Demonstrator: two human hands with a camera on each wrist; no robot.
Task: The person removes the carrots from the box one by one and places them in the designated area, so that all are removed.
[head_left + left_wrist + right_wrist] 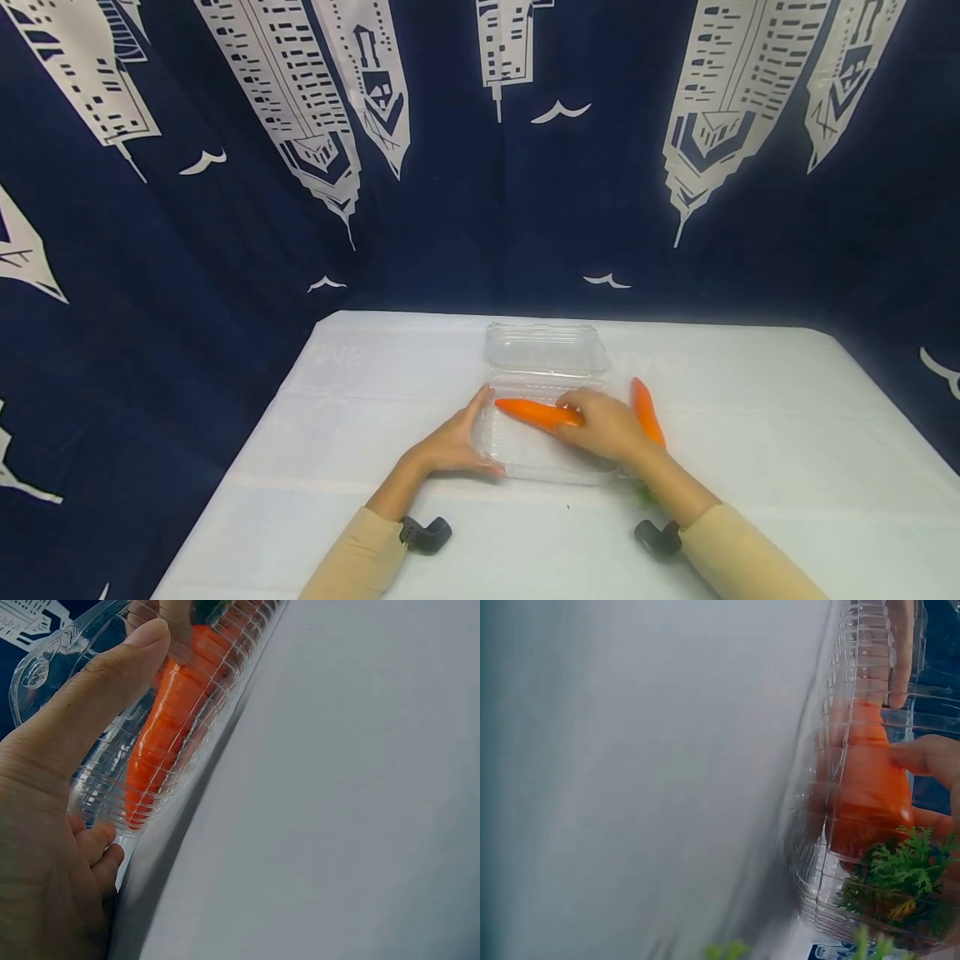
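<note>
An orange carrot (534,413) lies across the base of a clear plastic clamshell box (540,467), its tip toward the left side. My right hand (603,423) pinches its thick end; green leaves (907,866) show at that end in the right wrist view. My left hand (455,442) rests against the box's left side, thumb and fingers spread along the wall. Through the ribbed plastic the carrot (169,724) shows in the left wrist view, beside the left thumb.
A second orange carrot (647,412) lies right of the box, partly behind my right forearm, with green leaves (647,493) below. The box's lid (546,348) lies folded back behind the base. A white cloth (300,500) covers the table; a dark blue printed curtain (495,208) hangs behind.
</note>
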